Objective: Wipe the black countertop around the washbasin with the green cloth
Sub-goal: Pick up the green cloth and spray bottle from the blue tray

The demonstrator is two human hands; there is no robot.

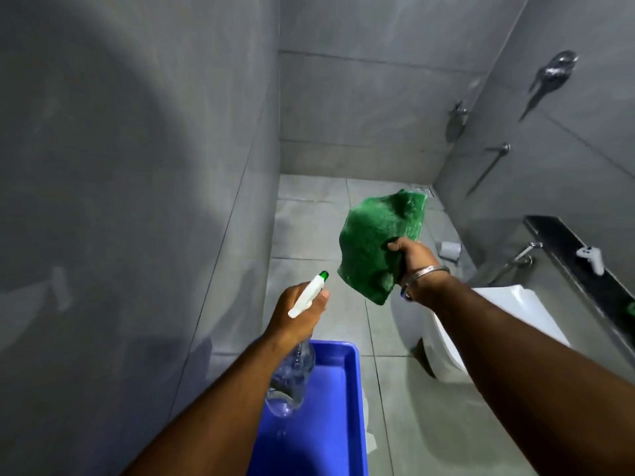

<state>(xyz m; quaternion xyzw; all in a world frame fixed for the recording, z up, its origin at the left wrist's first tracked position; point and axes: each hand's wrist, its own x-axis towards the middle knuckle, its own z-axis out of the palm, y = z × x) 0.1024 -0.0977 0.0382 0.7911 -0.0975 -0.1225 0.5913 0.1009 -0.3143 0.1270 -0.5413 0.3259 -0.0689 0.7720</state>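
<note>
Grey-tiled bathroom: right hand (414, 257) clutches the green cloth (374, 245) aloft, left hand (299, 309) grips a spray bottle (299, 341) aimed at it. Dampening step, I'd say; next, reach the unseen countertop.

Bare arms; metal bangle (427, 271) rt wrist.

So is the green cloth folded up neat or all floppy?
Floppy. The green cloth hangs loose and crumpled from the right hand, held up in the air.
</note>
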